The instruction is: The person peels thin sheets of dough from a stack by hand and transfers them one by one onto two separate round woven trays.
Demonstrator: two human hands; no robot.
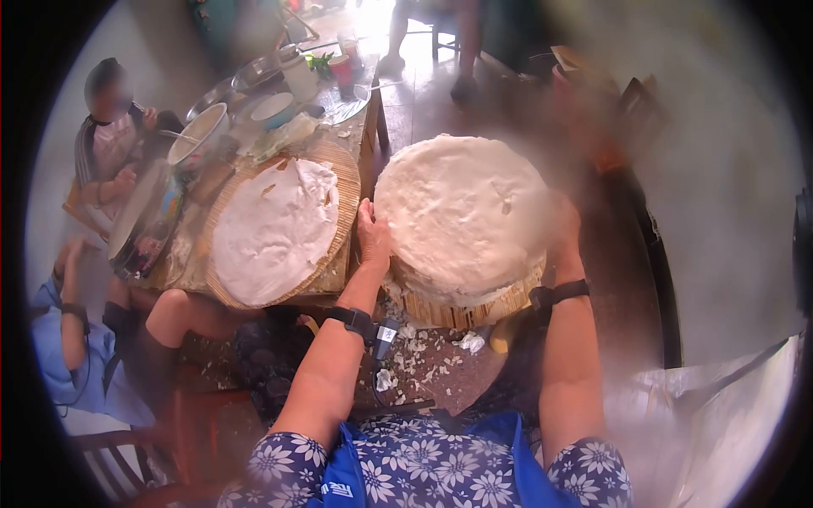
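Observation:
A large round slab of pale dough-like material is held in front of me, above a round slatted bamboo mat. My left hand is against the slab's left edge, fingers pointing up along the rim. My right hand is at the right edge, its fingers blurred and partly hidden. On the table to the left, a thin, wrinkled white sheet with torn holes near its top and right side lies on another round woven mat.
The wooden table holds a white bowl, a cup and metal basins. One person sits at the left, another nearer. Someone's legs show beyond. White scraps litter the floor.

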